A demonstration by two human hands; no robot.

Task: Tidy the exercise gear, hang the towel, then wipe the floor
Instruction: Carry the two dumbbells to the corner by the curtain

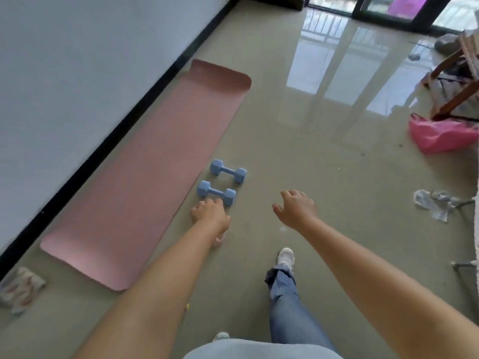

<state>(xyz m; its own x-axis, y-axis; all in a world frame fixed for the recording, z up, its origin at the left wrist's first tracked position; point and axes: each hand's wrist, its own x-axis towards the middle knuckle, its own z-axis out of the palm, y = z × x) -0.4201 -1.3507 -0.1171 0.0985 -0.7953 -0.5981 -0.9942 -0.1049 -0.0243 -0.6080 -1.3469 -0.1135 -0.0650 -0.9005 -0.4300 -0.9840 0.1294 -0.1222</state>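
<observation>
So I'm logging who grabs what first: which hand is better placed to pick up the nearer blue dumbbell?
Left. The left hand already reaches out just short of the nearer dumbbell, fingers at its end. The right hand hangs over bare floor, well off to the side, holding nothing.

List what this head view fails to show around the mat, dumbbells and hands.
- Left hand: its fingertips overlap the near dumbbell; whether they touch it cannot be told.
- A pale pink thing on the floor: mostly hidden under the left wrist.
- Patterned cloth beside the yoga mat: cut off by the left edge.
- Metal legs at right: cut off by the right edge; what they belong to is unknown.
</observation>
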